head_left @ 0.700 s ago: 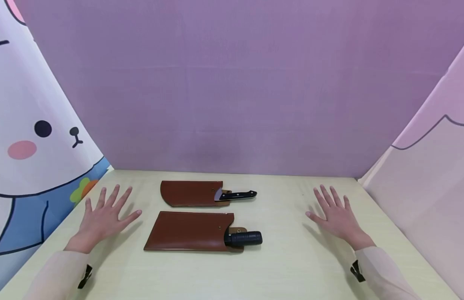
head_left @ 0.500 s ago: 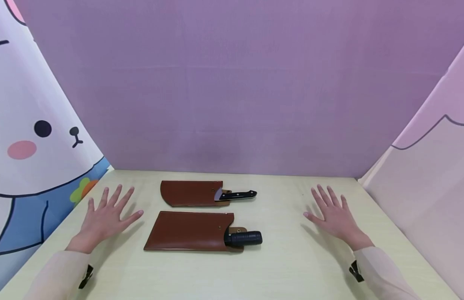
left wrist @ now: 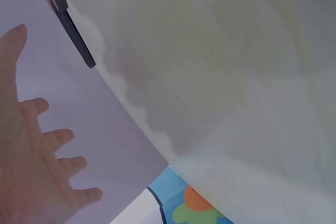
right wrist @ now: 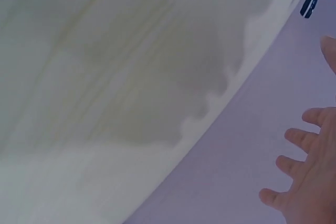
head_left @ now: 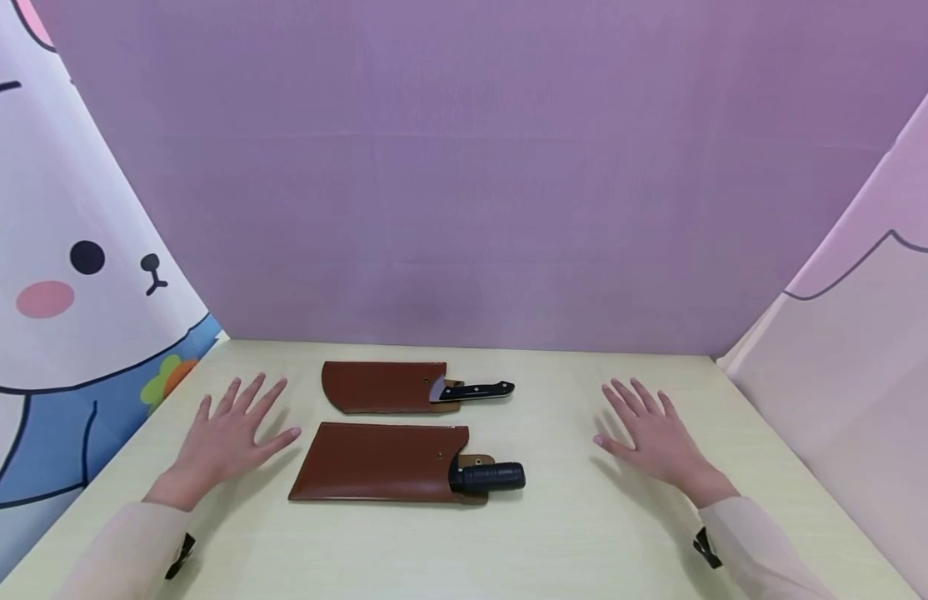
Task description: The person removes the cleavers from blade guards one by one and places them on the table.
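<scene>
My left hand (head_left: 227, 437) hovers over the table to the left of two brown leather sheaths, its fingers spread and holding nothing. To their right hovers my right hand (head_left: 651, 435), also spread and bare of any object. The farther sheath (head_left: 377, 387) has a rounded end. A knife with a riveted black handle (head_left: 481, 390) sits in it, a bit of blade showing. Nearer lies a larger, slant-ended sheath (head_left: 377, 463), from which a thick black handle (head_left: 491, 477) sticks out; its blade is hidden. Both handles point right. Each wrist view shows that hand's spread fingers at the side.
Both sheaths lie on a pale wood-grain table (head_left: 554, 550). Behind it rises a purple backdrop (head_left: 464, 175). A panel with a cartoon animal (head_left: 82, 333) borders the left side, and a pink and white panel (head_left: 869, 375) the right.
Both hands have drifted inward toward the sheaths, the left one rightward and the right one leftward. Their fingers stay spread. The sheaths and knives have not moved.
</scene>
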Demonstrator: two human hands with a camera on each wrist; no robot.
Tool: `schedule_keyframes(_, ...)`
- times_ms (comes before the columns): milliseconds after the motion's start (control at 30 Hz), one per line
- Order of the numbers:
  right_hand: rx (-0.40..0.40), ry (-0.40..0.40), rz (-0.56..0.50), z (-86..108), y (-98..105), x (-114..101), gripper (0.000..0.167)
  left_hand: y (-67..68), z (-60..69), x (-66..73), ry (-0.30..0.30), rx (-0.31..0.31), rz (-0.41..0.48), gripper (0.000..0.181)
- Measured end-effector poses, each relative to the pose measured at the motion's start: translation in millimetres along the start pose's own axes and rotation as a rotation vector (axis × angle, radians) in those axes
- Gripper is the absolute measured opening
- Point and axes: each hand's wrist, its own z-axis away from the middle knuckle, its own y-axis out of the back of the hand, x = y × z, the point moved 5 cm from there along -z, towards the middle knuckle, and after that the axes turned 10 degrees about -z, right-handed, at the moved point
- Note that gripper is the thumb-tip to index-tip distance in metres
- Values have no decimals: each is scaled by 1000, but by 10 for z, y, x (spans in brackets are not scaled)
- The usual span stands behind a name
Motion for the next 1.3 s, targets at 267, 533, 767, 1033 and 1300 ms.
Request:
schedule_keyframes(267, 29, 123, 29, -19, -23, -180, 72, 21, -5, 138, -51, 58, -45, 77)
schedule_keyframes(533, 54, 242, 29, -36, -54, -363, 71, 3, -16, 294, -106, 56, -58, 77)
schedule_keyframes(767, 22, 292, -22, -50, -76, -522, 70, 11, -17, 434, -163, 72, -50, 76)
schedule_keyframes(1033, 5, 356, -70, -73, -120, -681, 69, 15, -15, 596, -211, 60, -9, 75)
schedule_keyframes(1300, -47, 384, -93, -90, -130, -879, 65, 43, 10, 772, -273, 54, 44, 73)
